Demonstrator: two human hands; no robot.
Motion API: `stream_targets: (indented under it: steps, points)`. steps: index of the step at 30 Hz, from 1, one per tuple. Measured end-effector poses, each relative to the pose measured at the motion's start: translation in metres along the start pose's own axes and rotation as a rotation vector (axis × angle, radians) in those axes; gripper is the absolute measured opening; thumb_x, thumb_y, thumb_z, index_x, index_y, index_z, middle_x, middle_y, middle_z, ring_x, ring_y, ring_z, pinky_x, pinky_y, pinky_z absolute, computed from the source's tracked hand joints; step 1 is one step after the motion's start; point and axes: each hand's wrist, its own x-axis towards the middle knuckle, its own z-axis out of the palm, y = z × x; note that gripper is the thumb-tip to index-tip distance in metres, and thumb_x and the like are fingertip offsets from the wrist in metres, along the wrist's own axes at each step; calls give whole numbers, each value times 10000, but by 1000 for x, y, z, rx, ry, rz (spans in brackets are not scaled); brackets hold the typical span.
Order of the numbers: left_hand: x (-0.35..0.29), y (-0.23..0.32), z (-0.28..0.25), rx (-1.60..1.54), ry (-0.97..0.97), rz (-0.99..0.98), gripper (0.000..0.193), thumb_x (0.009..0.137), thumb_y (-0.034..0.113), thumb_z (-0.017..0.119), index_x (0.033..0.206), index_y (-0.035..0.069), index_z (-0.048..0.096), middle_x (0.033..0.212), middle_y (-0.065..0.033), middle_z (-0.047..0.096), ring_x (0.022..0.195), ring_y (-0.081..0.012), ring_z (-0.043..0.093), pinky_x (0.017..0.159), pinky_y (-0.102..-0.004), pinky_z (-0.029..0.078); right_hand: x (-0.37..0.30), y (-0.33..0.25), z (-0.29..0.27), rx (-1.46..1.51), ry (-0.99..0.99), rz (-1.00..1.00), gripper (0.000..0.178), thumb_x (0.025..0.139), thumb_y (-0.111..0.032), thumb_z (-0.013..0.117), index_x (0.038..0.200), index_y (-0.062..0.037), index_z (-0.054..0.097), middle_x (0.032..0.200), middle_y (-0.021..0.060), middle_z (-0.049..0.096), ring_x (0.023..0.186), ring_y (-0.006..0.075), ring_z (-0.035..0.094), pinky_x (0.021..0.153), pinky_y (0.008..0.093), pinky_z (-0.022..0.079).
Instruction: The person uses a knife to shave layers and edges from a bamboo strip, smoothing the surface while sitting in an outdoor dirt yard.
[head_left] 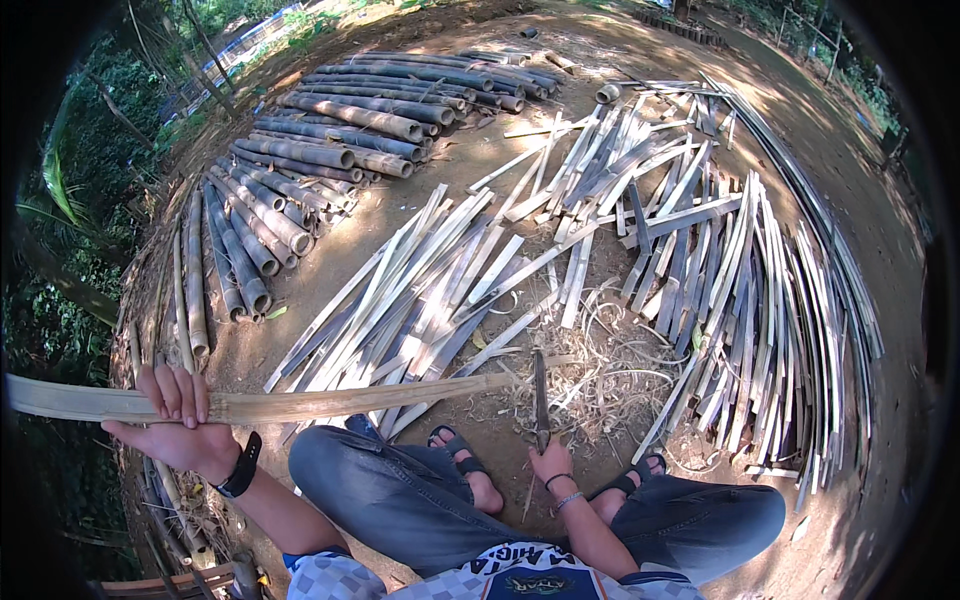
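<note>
A long, pale split bamboo strip (330, 402) reaches from the far left edge across to the middle, above my knees. My left hand (178, 408) grips it near its left part, fingers curled over the top edge and thumb below. In front of my crossed legs, my right hand (550, 464) is closed round the handle of a long, dark-bladed knife (541, 400). Its blade points away from me, upright in the view, beside the strip's right end. Whether blade and strip touch I cannot tell. Curled bamboo shavings (610, 375) lie on the ground beyond the knife.
Cut bamboo poles (350, 120) are stacked at the far left. Split strips lie in a heap (400, 290) ahead of me and in a larger pile (770, 310) to the right. My sandaled feet (470, 470) rest on the dirt. Dense greenery (70, 250) borders the left side.
</note>
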Motion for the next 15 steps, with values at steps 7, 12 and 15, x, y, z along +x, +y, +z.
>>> stream_targets:
  steps: [7,12,15]
  points:
    - [11,90,-10,-6,-237,134,564,920,615,286,671,108,298,569,-2,301,415,-90,292,375,-211,266,30,-11,-59,343,321,-256,399,817,-301,648,1060,12,605,1022,194,627,951,305,619,842,393,487]
    - [5,93,-15,-92,-220,151,481,918,528,373,674,125,279,533,22,262,401,-78,262,370,-202,251,23,-56,-197,499,208,-423,297,866,-231,611,1011,28,612,823,135,660,763,208,646,722,323,506]
    - [15,71,-28,-141,-253,104,602,891,680,204,655,129,264,548,-1,272,405,-102,267,358,-216,232,29,-43,-260,188,158,-461,468,859,-383,592,1019,57,597,954,220,632,864,335,630,793,396,490]
